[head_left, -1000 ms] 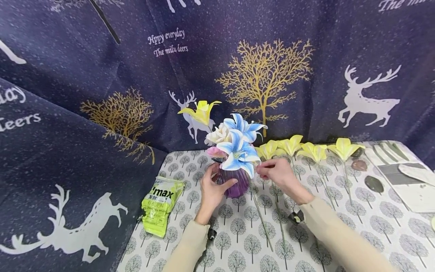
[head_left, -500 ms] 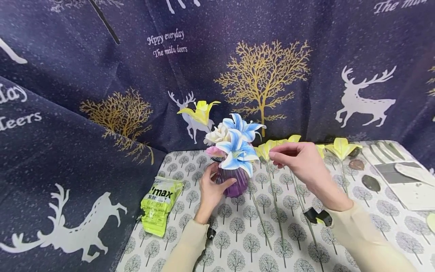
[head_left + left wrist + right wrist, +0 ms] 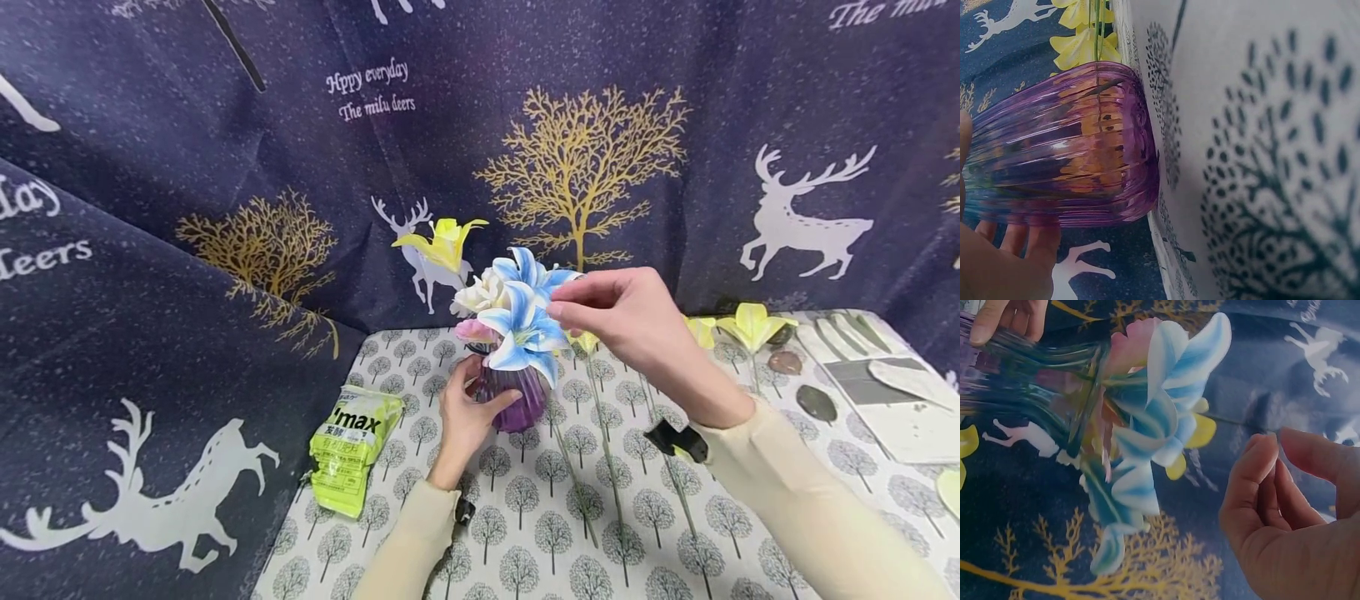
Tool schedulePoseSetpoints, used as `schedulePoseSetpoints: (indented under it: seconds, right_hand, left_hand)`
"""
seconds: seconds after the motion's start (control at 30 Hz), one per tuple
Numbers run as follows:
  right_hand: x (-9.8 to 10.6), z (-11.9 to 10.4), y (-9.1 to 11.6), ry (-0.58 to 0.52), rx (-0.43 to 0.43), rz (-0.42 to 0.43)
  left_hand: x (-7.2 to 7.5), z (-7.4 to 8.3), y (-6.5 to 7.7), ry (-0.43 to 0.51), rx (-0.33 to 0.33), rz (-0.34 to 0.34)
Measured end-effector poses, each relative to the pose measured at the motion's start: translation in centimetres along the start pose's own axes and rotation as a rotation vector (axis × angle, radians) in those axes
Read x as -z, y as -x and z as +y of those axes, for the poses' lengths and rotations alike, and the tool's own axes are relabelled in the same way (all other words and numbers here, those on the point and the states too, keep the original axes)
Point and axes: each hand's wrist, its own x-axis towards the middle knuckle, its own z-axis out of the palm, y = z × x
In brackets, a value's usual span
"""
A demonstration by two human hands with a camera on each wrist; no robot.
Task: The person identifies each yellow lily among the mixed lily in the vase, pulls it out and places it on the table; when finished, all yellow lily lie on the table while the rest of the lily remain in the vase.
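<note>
My left hand (image 3: 472, 408) grips a ribbed glass vase (image 3: 522, 404), purple at its base, on the cloth. In the left wrist view, fingers (image 3: 1041, 244) curl around the glass vase (image 3: 1060, 150). The vase holds two blue-and-white lilies (image 3: 525, 333), a white flower (image 3: 480, 293), a pink bloom (image 3: 474, 332) and a tall yellow lily (image 3: 447, 243). My right hand (image 3: 630, 325) is raised beside the blue lilies. In the right wrist view, the right hand (image 3: 1285, 506) has loosely bent fingers, thumb and forefinger tips slightly apart, no object visible between them, clear of the blue petals (image 3: 1147, 425).
Several yellow lilies (image 3: 753, 327) with long stems lie on the tree-print tablecloth (image 3: 555, 533), partly behind the right arm. A green packet (image 3: 352, 454) is at left. Dark stones (image 3: 816, 403) and a grey-white board (image 3: 885, 400) lie at right. A dark deer-print curtain (image 3: 450, 150) hangs behind.
My right hand has moved away from the vase's right side, then up and back left beside the blue lilies. The left hand has stayed on the vase.
</note>
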Motion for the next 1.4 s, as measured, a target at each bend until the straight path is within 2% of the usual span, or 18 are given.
schedulePoseSetpoints:
  seconds: [0.23, 0.43, 0.67, 0.83, 1.0, 1.13, 1.27, 1.4]
  right_hand:
    - [-2.3, -1.6, -3.2, 0.041, 0.030, -0.058]
    - [-4.3, -3.0, -5.9, 0.102, 0.046, -0.053]
    - [-6.1, -3.6, -9.4, 0.180, -0.017, -0.036]
    - [-6.9, -3.4, -11.6, 0.227, -0.061, -0.064]
    - [-7.7, -3.1, -12.9, 0.276, -0.059, -0.108]
    - [-8.5, -2.5, -13.5, 0.359, -0.006, -0.140]
    - [-9.0, -2.0, -13.9, 0.440, 0.045, -0.158]
    - [-9.4, -1.9, -14.1, 0.480, 0.059, -0.172]
  left_hand:
    - [0.0, 0.1, 0.1, -0.023, 0.020, 0.001]
    - [0.1, 0.1, 0.2, -0.081, 0.015, 0.013]
    - [0.1, -0.1, 0.3, -0.098, 0.002, 0.029]
    - [0.0, -0.2, 0.1, -0.027, -0.012, 0.021]
    - [0.1, 0.1, 0.0, -0.099, -0.020, 0.029]
    - [0.1, 0.2, 0.1, -0.160, -0.006, 0.034]
    - [0.1, 0.1, 0.1, -0.149, 0.008, 0.027]
    - [0.1, 0.2, 0.0, -0.114, 0.030, 0.014]
